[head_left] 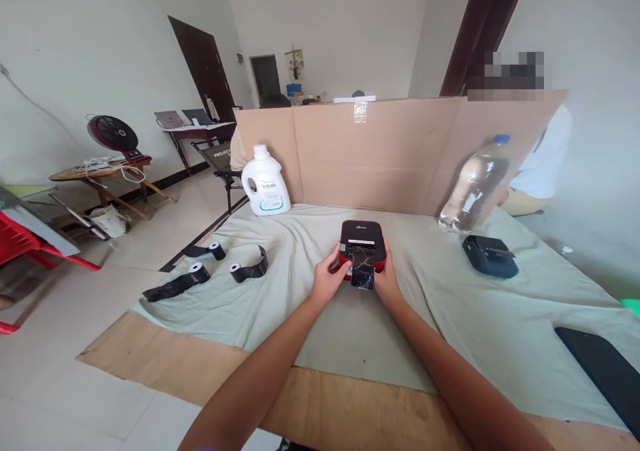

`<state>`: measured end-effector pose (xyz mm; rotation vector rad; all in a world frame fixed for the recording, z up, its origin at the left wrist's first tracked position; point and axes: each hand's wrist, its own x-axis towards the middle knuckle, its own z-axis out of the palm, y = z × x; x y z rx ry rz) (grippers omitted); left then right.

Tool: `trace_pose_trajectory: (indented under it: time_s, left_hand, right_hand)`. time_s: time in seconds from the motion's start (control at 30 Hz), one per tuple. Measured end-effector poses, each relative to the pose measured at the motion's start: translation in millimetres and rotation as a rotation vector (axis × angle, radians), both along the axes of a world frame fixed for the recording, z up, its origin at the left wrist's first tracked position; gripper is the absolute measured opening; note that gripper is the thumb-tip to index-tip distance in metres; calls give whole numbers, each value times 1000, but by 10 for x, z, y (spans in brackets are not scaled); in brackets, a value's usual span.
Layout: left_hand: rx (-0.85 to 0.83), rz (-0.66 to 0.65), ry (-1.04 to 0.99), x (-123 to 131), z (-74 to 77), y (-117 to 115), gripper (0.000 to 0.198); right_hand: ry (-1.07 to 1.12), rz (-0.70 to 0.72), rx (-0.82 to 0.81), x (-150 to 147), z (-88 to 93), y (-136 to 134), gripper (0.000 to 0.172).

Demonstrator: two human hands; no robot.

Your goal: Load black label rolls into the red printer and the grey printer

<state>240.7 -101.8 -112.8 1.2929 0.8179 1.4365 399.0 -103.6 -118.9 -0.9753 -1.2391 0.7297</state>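
A red and black label printer [361, 230] sits at the middle of the cloth-covered table. From its front slot hangs a dark strip of printed paper [363, 270]. My left hand [330, 276] grips the printer's left side, the thumb lying along its front edge. Around the right side wraps my right hand [388, 274], its fingers partly hidden behind the printer. Off to the left lie several black paper rolls with white cores, among them one partly unrolled [199, 274] and one with a curled tail [239, 272].
A cardboard divider [370, 158] stands along the back. Before it are a white detergent jug [267, 184] and a leaning clear bottle [475, 188]. A dark printer [489, 256] and a black phone-like slab [600, 364] lie to the right. A person's white sleeve [550, 151] shows beyond the cardboard.
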Motion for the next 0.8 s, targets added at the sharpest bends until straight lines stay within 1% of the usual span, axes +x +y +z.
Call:
trace_pose_trajectory:
  time_s: [0.1, 0.17, 0.37, 0.57, 0.67, 0.8]
  left_hand:
    - [-15, -10, 8, -23, -4, 14, 75]
    - [-11, -10, 19, -41, 7, 7, 73]
    - [17, -2, 63, -70, 29, -23, 67]
    - [21, 44, 94, -46, 36, -37, 65]
    - [38, 58, 117, -47, 43, -43, 64]
    - [79, 70, 164, -65, 12, -30, 62]
  right_hand:
    - [-44, -8, 13, 5, -15, -13, 111]
    - [-79, -28, 21, 10, -22, -33, 110]
    - [-96, -71, -37, 8, -43, -83, 111]
    - [-125, -70, -49, 3, -26, -106, 109]
    - [-115, -66, -28, 5, -12, -118, 104]
    - [-81, -72, -18, 14, -23, -120, 93]
